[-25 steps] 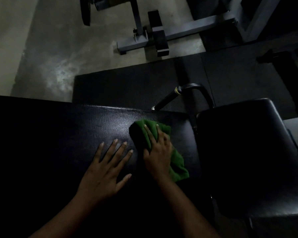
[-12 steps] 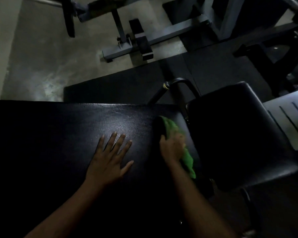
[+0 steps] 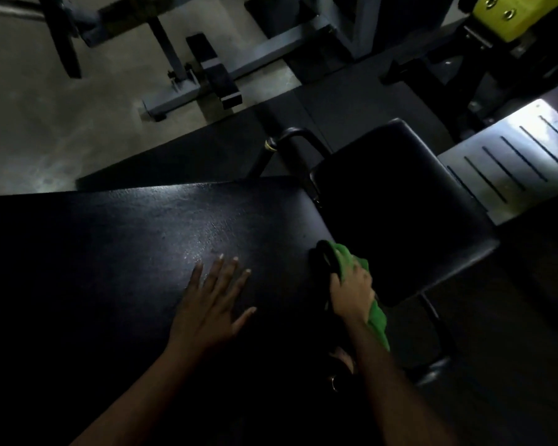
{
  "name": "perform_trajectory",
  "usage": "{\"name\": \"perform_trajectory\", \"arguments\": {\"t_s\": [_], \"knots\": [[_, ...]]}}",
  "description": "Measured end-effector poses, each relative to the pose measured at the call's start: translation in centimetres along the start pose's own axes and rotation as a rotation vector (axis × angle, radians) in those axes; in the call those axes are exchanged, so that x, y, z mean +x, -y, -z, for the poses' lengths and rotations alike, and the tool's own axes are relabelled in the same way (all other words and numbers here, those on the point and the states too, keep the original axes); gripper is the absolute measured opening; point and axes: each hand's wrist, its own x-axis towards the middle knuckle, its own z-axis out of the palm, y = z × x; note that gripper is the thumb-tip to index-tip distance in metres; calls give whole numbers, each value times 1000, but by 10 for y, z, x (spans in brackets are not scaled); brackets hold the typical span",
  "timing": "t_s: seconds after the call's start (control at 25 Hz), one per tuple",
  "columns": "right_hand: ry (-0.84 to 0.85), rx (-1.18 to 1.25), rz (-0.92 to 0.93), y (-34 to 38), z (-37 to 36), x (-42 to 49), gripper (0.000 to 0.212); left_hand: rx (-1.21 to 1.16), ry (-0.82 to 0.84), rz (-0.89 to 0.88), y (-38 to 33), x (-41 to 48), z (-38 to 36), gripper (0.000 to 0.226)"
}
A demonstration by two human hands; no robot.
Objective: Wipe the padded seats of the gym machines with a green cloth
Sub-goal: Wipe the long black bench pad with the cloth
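Observation:
A long black padded bench pad fills the left and middle of the view. My left hand lies flat on it, fingers spread, holding nothing. My right hand grips the green cloth at the pad's right end, in the gap beside the smaller black padded seat. The cloth bunches above my knuckles and hangs down below my wrist. My fingers are hidden under the cloth.
A curved black handle bar rises behind the gap between the pads. A grey machine frame stands on the concrete floor at the back. A slotted metal plate and a yellow part are at the right.
My right hand has slid the cloth rightward across the bench pad to its right end and closed around it. My left hand stays flat. The view has shifted left.

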Motion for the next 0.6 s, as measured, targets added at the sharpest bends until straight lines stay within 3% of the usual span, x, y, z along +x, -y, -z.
{"name": "perform_trajectory", "arguments": {"t_s": [0.16,0.24,0.32,0.4,0.48,0.6], "knots": [[-47,17,-62,12,10,-12,56,34,-53,-8,-2,-1,-4,68],[-147,50,171,40,-1,-53,58,37,-46,-3,-3,0,-4,67],[-49,127,372,47,-12,-85,63,38,-31,-3,-2,0,-5,70],[-22,164,444,34,-7,-77,67,47,-11,-4,-1,-1,-5,76],[-30,104,368,13,-2,-54,71,55,8,-4,-1,-1,-3,76],[3,144,50,-17,6,-20,59,54,-14,-6,-1,0,-4,76]]}}
